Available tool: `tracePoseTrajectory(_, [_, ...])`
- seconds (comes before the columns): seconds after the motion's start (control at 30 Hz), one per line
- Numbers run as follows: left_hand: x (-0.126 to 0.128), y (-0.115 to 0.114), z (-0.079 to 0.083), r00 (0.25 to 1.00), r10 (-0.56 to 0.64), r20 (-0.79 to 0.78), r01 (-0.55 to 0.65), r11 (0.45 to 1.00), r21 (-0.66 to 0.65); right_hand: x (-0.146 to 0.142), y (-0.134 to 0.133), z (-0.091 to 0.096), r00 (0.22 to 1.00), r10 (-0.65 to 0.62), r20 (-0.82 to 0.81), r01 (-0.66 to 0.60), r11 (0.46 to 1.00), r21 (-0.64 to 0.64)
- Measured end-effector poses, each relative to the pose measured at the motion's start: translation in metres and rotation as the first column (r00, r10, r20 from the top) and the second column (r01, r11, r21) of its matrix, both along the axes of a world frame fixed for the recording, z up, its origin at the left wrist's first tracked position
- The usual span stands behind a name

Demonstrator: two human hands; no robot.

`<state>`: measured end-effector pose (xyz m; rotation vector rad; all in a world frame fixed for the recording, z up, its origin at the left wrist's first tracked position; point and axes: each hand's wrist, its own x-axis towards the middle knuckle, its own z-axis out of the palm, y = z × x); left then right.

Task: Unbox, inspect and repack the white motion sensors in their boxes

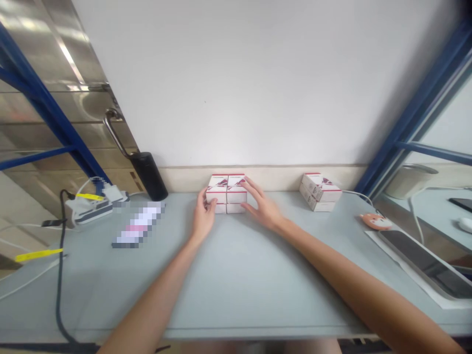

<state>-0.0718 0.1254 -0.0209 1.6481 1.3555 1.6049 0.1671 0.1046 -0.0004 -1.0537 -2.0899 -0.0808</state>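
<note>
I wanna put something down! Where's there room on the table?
Between the forearms, in front of the middle boxes, the table is bare. There's room too between phone and left hand. Crowded: left side, with power strip and cables; right side, with dark slab.

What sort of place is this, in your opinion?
Probably a workstation, perhaps in a workshop or office: there is a grey desk, a power strip at its left end, and blue frames on both sides.
</note>
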Motion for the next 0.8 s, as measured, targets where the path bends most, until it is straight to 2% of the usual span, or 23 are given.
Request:
tracePoseTrajectory(0.07, [0.008,-0.007,0.004,0.997,0.073,-0.008,-0.073,0.997,0.016,0.033,-0.010,0.000,0.998,-0.049,0.024,0.048,0.998,0.034])
tracePoseTrajectory(0.13, [0.019,-0.017,0.009,0.984,0.176,-0.026,-0.174,0.983,0.060,0.073,-0.014,0.003,0.977,-0.210,0.030,0.203,0.968,0.147])
tracePoseTrajectory(0.2, [0.031,-0.031,0.015,0.958,0.261,-0.118,-0.240,0.956,0.167,0.115,-0.014,0.008,0.891,-0.454,-0.025,0.449,0.870,0.206])
tracePoseTrajectory(0.27, [0.043,-0.044,0.019,0.944,0.265,-0.195,-0.206,0.938,0.279,0.152,-0.013,0.012,0.725,-0.685,-0.078,0.686,0.708,0.167])
tracePoseTrajectory(0.3, [0.048,-0.050,0.020,0.944,0.250,-0.214,-0.176,0.933,0.315,0.167,-0.012,0.014,0.638,-0.766,-0.083,0.770,0.629,0.108])
tracePoseTrajectory(0.33, [0.053,-0.055,0.020,0.948,0.222,-0.229,-0.138,0.932,0.335,0.179,-0.012,0.015,0.585,-0.809,-0.053,0.811,0.584,0.030])
tracePoseTrajectory(0.4, [0.060,-0.062,0.019,0.952,0.159,-0.260,-0.063,0.937,0.342,0.192,-0.014,0.015,0.549,-0.836,0.013,0.831,0.545,-0.107])
tracePoseTrajectory(0.47, [0.064,-0.062,0.019,0.962,0.054,-0.269,0.031,0.953,0.300,0.191,-0.015,0.014,0.563,-0.826,-0.010,0.816,0.558,-0.154])
tracePoseTrajectory(0.5, [0.066,-0.060,0.020,0.965,-0.016,-0.261,0.087,0.961,0.263,0.186,-0.016,0.013,0.575,-0.815,-0.074,0.803,0.579,-0.140])
tracePoseTrajectory(0.53, [0.068,-0.057,0.022,0.964,-0.092,-0.250,0.149,0.964,0.219,0.178,-0.016,0.013,0.599,-0.784,-0.161,0.778,0.618,-0.112])
tracePoseTrajectory(0.6, [0.074,-0.048,0.027,0.942,-0.238,-0.237,0.274,0.953,0.130,0.154,-0.017,0.013,0.674,-0.651,-0.350,0.673,0.736,-0.074])
tracePoseTrajectory(0.67, [0.083,-0.039,0.033,0.907,-0.354,-0.228,0.375,0.926,0.054,0.126,-0.021,0.012,0.736,-0.461,-0.495,0.477,0.873,-0.102])
tracePoseTrajectory(0.7, [0.089,-0.036,0.037,0.895,-0.396,-0.206,0.408,0.913,0.021,0.111,-0.025,0.012,0.754,-0.381,-0.535,0.368,0.920,-0.137])
tracePoseTrajectory(0.77, [0.099,-0.032,0.042,0.883,-0.468,-0.028,0.465,0.883,-0.066,0.085,-0.033,0.010,0.801,-0.199,-0.564,0.098,0.974,-0.204])
tracePoseTrajectory(0.8, [0.103,-0.032,0.044,0.876,-0.477,0.075,0.482,0.872,-0.085,0.074,-0.038,0.009,0.827,-0.109,-0.551,-0.032,0.970,-0.240])
